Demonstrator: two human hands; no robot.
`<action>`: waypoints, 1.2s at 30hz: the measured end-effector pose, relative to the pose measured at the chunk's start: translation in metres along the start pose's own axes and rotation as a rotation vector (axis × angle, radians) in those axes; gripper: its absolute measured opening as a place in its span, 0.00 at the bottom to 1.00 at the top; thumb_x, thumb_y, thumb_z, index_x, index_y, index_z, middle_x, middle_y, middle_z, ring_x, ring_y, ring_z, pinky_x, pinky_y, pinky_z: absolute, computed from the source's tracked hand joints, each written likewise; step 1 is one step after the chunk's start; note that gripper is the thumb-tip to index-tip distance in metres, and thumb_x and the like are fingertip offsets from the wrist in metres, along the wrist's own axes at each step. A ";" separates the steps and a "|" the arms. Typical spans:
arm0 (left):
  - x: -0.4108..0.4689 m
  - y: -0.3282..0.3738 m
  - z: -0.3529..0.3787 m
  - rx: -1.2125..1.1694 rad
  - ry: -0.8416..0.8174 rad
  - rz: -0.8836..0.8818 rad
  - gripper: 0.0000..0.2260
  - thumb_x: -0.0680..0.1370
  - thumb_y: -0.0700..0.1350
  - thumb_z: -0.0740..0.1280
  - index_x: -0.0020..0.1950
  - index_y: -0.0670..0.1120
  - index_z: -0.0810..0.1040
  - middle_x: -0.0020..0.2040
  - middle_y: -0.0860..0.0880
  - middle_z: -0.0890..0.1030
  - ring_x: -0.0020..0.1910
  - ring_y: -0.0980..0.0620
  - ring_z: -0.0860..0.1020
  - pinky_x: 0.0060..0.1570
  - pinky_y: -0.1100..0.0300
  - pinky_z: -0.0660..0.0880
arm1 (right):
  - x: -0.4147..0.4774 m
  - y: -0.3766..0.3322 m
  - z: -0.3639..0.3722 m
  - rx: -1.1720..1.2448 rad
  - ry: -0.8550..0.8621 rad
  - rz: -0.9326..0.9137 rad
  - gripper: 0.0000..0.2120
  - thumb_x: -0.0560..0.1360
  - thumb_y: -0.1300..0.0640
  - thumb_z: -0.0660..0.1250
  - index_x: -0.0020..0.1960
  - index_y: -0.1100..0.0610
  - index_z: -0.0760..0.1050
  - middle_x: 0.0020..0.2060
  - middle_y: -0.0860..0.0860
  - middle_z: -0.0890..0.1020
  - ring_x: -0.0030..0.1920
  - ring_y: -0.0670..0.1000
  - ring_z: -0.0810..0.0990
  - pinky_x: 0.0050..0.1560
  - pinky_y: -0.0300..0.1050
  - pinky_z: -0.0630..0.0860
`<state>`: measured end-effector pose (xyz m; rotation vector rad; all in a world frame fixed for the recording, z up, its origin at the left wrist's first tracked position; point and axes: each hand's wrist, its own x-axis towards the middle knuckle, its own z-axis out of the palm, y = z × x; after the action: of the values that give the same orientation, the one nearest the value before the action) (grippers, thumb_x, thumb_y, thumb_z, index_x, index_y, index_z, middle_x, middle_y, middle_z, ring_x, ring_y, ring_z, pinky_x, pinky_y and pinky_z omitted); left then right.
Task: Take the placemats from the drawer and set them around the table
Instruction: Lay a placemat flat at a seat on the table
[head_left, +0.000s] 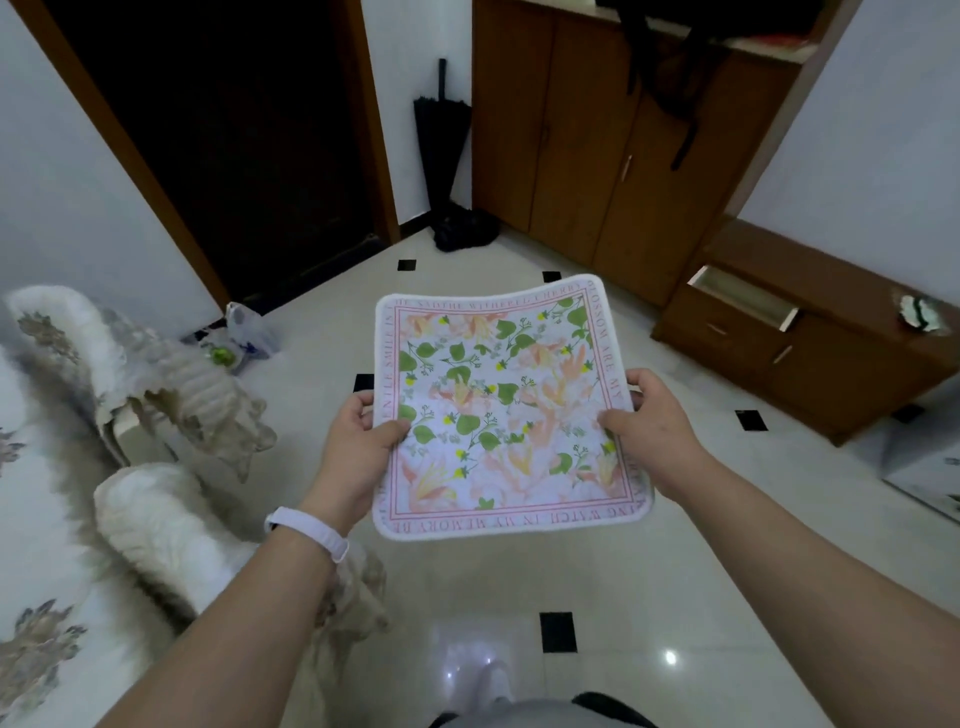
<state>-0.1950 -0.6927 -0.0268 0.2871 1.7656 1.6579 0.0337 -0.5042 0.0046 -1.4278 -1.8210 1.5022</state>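
A square floral placemat (498, 400), white with green leaves, pink flowers and a lettered pink border, is held flat in the air over the tiled floor. My left hand (358, 441) grips its left edge, thumb on top. Its right edge is gripped by my right hand (649, 421), also with the thumb on top. Whether more mats lie under the top one I cannot tell. The low wooden cabinet (831, 364) at the right has one drawer (743, 296) pulled open. The table (31, 519), under a white patterned cloth, fills the left edge of the view.
Two chairs with cream covers (171, 374) stand against the table at the left. A tall wooden cupboard (597, 156) stands at the back, with a black umbrella (441, 140) in the corner beside a dark doorway. A plastic bag (249, 332) lies on the floor.
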 end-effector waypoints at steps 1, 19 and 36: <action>0.009 0.005 0.002 -0.012 0.003 0.002 0.11 0.77 0.31 0.66 0.54 0.44 0.72 0.47 0.43 0.84 0.38 0.44 0.85 0.33 0.52 0.81 | 0.011 -0.006 0.001 -0.003 -0.012 -0.005 0.16 0.76 0.66 0.66 0.60 0.51 0.70 0.50 0.47 0.82 0.44 0.51 0.86 0.44 0.53 0.84; 0.210 0.089 0.036 -0.062 0.307 0.024 0.12 0.78 0.31 0.66 0.58 0.41 0.71 0.50 0.38 0.83 0.40 0.40 0.84 0.36 0.47 0.83 | 0.296 -0.114 0.073 -0.036 -0.306 -0.133 0.16 0.75 0.65 0.67 0.57 0.50 0.70 0.51 0.49 0.82 0.45 0.53 0.85 0.44 0.57 0.84; 0.317 0.134 -0.040 -0.293 0.647 0.043 0.11 0.77 0.31 0.66 0.53 0.45 0.72 0.51 0.40 0.83 0.39 0.42 0.84 0.35 0.49 0.82 | 0.431 -0.230 0.238 -0.131 -0.610 -0.272 0.17 0.75 0.65 0.67 0.59 0.50 0.70 0.52 0.49 0.82 0.46 0.53 0.85 0.45 0.56 0.84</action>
<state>-0.4923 -0.5157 -0.0065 -0.3928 1.9177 2.1690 -0.4367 -0.2314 -0.0042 -0.7584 -2.3820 1.8222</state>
